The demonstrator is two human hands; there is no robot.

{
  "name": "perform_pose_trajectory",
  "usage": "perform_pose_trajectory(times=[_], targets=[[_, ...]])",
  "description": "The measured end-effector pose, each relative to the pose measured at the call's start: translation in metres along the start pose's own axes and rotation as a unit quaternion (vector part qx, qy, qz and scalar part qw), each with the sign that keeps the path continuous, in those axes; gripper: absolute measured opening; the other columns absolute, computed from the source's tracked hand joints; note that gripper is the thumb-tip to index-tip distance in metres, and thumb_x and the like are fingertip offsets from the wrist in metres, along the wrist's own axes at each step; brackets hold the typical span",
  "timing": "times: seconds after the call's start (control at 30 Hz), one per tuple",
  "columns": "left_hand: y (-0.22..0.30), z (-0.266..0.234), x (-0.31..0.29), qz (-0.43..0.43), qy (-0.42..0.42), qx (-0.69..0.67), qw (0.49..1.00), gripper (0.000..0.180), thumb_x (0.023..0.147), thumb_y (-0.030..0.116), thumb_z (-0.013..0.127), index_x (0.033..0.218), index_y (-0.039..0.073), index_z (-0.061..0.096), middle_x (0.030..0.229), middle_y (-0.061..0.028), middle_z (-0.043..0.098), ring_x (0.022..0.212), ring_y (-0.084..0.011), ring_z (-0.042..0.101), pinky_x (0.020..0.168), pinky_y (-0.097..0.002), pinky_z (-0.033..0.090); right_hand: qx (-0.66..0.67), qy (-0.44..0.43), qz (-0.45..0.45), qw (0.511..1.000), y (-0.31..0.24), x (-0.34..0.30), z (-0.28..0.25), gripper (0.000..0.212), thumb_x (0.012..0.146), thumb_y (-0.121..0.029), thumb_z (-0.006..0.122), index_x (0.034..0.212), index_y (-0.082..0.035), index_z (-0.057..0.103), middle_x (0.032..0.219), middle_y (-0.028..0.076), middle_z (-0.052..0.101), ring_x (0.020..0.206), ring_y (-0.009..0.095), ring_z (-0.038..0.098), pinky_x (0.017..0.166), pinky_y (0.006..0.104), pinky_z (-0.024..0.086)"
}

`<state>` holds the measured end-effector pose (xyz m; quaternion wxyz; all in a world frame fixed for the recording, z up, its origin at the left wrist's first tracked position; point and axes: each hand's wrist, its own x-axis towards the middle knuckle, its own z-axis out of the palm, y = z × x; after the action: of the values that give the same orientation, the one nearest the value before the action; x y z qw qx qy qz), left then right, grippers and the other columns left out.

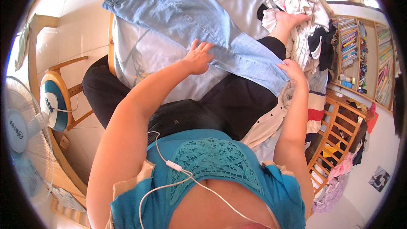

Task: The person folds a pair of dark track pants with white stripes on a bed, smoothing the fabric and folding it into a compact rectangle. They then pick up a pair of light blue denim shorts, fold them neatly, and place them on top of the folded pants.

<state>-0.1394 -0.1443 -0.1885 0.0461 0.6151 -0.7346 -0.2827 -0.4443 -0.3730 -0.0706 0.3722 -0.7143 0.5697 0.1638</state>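
A pair of light blue jeans lies spread over the bed, with one leg reaching toward my right knee. My left hand rests on the near edge of the jeans, palm down and fingers apart. At the leg's end, my right hand pinches the denim between thumb and fingers. Part of that leg lies over my black trousers. A cream buttoned garment sits beneath and beside my right forearm.
Beneath the jeans is a pale satin bedsheet with yellow flowers. White and dark clothes are heaped by my bare foot at the right. A fan and a wooden chair stand left. Bookshelves and a slatted wooden rack are right.
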Motion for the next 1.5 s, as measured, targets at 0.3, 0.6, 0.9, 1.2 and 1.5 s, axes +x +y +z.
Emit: perform_pose_trajectory(times=[0.3,0.6,0.9,1.2,1.5], targets=[[0.022,0.000,0.026,-0.035,-0.040,-0.021,0.998,0.104,0.064,0.032,0.074,0.144,0.010,0.012,0.151,-0.0089,0.008,0.139,-0.0322,0.003,0.108,-0.0571,0.007,0.401,0.017,-0.068,0.913,-0.051,-0.043,0.005,0.037,0.079,-0.017,0.063,0.111,0.001,0.058,0.098,0.005,0.062,0.087,0.014,0.056,0.080,0.0265,0.044],[-0.006,0.036,0.024,-0.060,0.108,-0.334,0.935,0.077,0.075,0.051,0.063,0.129,0.001,0.040,0.128,-0.0195,0.045,0.123,-0.0295,0.038,0.104,-0.0427,0.025,0.669,-0.277,-0.268,0.635,-0.265,0.037,0.084,0.033,0.092,-0.027,0.050,0.117,-0.005,0.050,0.115,0.012,0.057,0.104,0.024,0.055,0.091,0.0339,0.043],[-0.016,0.035,0.020,-0.271,0.078,-0.777,0.563,0.051,0.086,0.038,0.057,0.116,-0.002,0.046,0.112,-0.0120,0.054,0.106,-0.0218,0.051,0.094,-0.0348,0.038,0.335,0.086,-0.059,0.936,-0.154,0.108,0.110,0.030,0.089,-0.026,0.054,0.112,-0.007,0.053,0.100,0.007,0.060,0.087,0.017,0.059,0.069,0.0290,0.046],[-0.005,0.028,0.016,-0.221,0.043,-0.878,0.422,0.040,0.093,0.031,0.050,0.120,0.005,0.040,0.118,-0.0102,0.054,0.104,-0.0228,0.056,0.092,-0.0366,0.045,0.388,0.133,0.082,0.909,-0.114,0.124,0.188,0.055,0.086,-0.048,0.053,0.106,0.003,0.053,0.099,0.018,0.060,0.086,0.030,0.059,0.072,0.0419,0.048],[0.052,0.022,0.004,-0.149,-0.036,-0.909,0.387,0.048,0.091,0.029,0.053,0.131,0.009,0.035,0.128,-0.0106,0.046,0.121,-0.0243,0.042,0.102,-0.0393,0.034,0.212,0.359,0.063,0.907,-0.102,0.087,0.181,0.051,0.090,-0.039,0.046,0.097,0.011,0.050,0.099,0.031,0.057,0.095,0.043,0.055,0.081,0.0456,0.042]])
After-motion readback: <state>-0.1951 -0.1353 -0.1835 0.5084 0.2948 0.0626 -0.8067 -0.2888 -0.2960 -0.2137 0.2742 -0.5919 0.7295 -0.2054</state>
